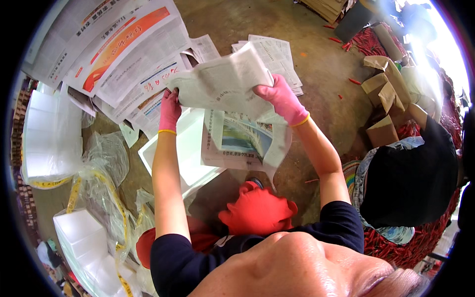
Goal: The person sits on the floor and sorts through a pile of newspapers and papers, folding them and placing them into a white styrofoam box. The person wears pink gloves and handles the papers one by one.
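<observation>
Between my two hands a folded newspaper sheet (222,80) is held up, its lower part hanging down with a colour picture on it. My left hand (170,109), in a pink glove with a yellow cuff, pinches the sheet's left end. In a matching glove, my right hand (284,100) grips its right end. Below the paper is a white foam box (193,159), open at the top and partly covered by the hanging sheet. More newspapers (130,55) lie spread beyond my left hand, and a smaller newspaper stack (276,59) rests on the floor behind the held sheet.
White foam boxes (53,133) wrapped in clear plastic with yellow tape (74,193) stand at left. On the right, a person in a black top (408,182) works beside an open cardboard box (384,130). Red chillies (397,248) are heaped around that person; a few lie on the concrete floor (319,70).
</observation>
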A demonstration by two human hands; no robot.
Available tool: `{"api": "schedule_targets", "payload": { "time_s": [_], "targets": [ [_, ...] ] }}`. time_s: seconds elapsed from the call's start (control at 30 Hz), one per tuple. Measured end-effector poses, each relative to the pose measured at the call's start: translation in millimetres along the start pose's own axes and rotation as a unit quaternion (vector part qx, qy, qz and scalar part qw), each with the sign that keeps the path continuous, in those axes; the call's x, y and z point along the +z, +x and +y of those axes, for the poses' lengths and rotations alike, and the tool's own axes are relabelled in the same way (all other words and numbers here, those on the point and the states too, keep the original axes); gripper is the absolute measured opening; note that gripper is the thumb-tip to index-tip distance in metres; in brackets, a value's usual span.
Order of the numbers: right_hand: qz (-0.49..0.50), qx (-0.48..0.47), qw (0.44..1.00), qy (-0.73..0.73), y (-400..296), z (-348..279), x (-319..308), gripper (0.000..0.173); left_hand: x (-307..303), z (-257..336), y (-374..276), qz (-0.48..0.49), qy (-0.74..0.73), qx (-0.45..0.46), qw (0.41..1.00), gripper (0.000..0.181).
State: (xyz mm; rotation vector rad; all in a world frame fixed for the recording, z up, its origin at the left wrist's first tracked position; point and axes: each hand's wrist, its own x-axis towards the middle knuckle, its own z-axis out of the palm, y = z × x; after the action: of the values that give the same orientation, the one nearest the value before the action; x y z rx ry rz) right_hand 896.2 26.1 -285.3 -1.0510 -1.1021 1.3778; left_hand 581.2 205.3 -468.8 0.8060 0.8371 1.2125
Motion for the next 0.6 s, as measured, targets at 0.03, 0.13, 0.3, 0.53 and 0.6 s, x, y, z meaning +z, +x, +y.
{"api": "schedule_targets", "payload": {
  "time_s": [0.03,0.13,0.3,0.53,0.6],
  "targets": [
    [-0.036,0.006,0.999,0.019,-1.8,6.6,1.1,0.04,-10.5,-3.9,2.2,-0.002,0.026,0.045,0.999,0.013],
    [-0.103,0.032,0.992,0.069,-7.6,26.4,6.3,0.049,-40.6,-27.7,24.3,-0.013,0.092,0.151,0.984,0.017],
    [-0.085,0.038,0.992,0.091,-22.4,17.2,28.9,0.024,-25.1,-26.6,29.7,0.01,-0.141,0.076,0.987,0.012],
    [0.207,-0.363,0.669,-0.615,-21.0,-10.0,-0.8,0.045,-25.0,-4.0,5.2,0.068,0.029,0.124,0.99,0.01],
    [0.06,-0.37,0.715,-0.59,-33.5,-1.5,-5.7,0.047,-5.9,2.6,-4.8,0.103,-0.071,0.1,0.987,0.008]
  ]
}}
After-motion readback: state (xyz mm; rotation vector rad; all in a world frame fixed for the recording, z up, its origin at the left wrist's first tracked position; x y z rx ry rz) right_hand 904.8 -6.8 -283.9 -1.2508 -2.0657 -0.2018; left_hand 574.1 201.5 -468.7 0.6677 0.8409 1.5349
